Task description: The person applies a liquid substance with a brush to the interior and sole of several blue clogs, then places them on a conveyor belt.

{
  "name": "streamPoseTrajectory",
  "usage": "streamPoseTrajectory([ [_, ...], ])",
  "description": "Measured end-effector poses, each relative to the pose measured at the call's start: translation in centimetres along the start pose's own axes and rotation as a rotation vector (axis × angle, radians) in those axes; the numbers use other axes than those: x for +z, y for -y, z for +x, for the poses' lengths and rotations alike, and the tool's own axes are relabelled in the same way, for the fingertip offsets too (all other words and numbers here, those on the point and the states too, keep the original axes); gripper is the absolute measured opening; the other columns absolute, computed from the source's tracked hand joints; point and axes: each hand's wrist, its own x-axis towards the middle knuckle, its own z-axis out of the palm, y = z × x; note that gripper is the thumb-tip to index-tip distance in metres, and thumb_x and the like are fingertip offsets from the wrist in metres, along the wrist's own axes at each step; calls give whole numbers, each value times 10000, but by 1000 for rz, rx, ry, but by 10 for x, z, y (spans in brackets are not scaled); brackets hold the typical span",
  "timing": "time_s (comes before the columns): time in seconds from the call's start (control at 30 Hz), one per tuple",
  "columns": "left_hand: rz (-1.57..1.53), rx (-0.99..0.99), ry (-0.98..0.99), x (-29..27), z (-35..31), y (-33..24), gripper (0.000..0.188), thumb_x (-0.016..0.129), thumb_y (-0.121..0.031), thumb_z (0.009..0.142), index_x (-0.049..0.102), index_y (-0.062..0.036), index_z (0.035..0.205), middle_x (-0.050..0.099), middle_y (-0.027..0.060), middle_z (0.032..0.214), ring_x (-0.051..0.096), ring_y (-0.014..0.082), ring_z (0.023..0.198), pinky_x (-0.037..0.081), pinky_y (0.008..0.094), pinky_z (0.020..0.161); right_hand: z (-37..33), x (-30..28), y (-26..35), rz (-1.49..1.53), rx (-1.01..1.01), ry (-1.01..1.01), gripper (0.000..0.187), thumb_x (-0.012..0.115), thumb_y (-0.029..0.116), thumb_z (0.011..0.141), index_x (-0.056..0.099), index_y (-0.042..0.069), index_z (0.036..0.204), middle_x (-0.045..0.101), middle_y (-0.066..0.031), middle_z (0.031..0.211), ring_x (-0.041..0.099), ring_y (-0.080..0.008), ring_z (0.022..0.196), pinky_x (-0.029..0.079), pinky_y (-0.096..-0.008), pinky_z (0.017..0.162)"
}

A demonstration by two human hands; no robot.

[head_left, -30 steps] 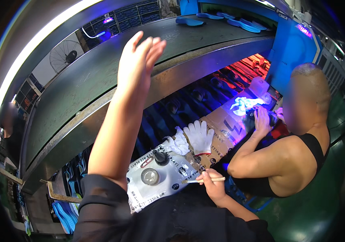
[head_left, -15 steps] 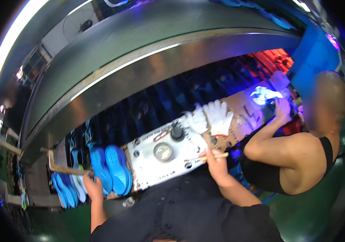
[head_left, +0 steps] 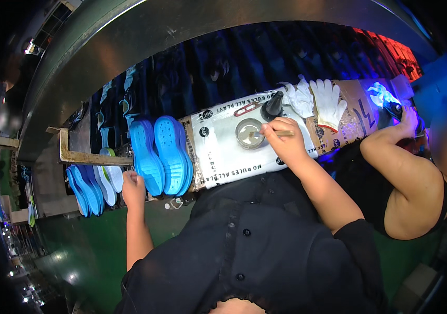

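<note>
Your right hand [head_left: 284,140] has its fingers closed around a slim brush with a pale wooden handle [head_left: 285,133]; the bristle end reaches into the mouth of a round, clear-walled jar [head_left: 239,140] of greyish liquid. That jar stands on a white printed plastic sheet [head_left: 223,163], just beside a black cone-shaped bottle [head_left: 272,107]. Your left hand [head_left: 133,187] is beside the near end of a worn wooden bar [head_left: 95,158] and a row of bright blue moulded shoe soles [head_left: 149,159]; its fingers are curled, but you cannot tell whether they grasp anything. To the right, a white knitted glove with a red-edged cuff [head_left: 328,103] lies on brown cardboard [head_left: 350,118], near a co-worker's bare arm [head_left: 388,146].
</note>
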Motion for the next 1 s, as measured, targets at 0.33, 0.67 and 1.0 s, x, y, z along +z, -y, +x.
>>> streamPoseTrajectory([
  [0.33, 270, 10, 77, 3, 4, -1, 235, 560, -160, 754, 514, -9, 928, 590, 123, 642, 587, 265, 579, 450, 392, 560, 0, -8, 8, 59, 66, -12, 186, 589, 161, 833, 645, 28, 716, 582, -92, 650, 560, -212, 658, 425, -308, 629],
  [0.67, -1399, -483, 468, -9, -21, -45, 431, 593, -223, 781, 459, -51, 1154, 585, 45, 936, 565, 107, 683, 390, 219, 424, -16, -14, 2, 659, 515, -214, 351, 494, 288, 917, 623, -24, 820, 573, -57, 720, 483, -107, 694, 384, -229, 684],
  [1.0, -1093, 81, 402, 19, -56, -176, 550, 568, -91, 806, 299, 11, 1275, 499, 130, 1128, 524, 182, 1009, 402, 325, 918, -22, -35, 38, 848, 489, -286, 368, 470, 273, 924, 613, -55, 839, 594, -91, 733, 526, -131, 685, 410, -258, 708],
])
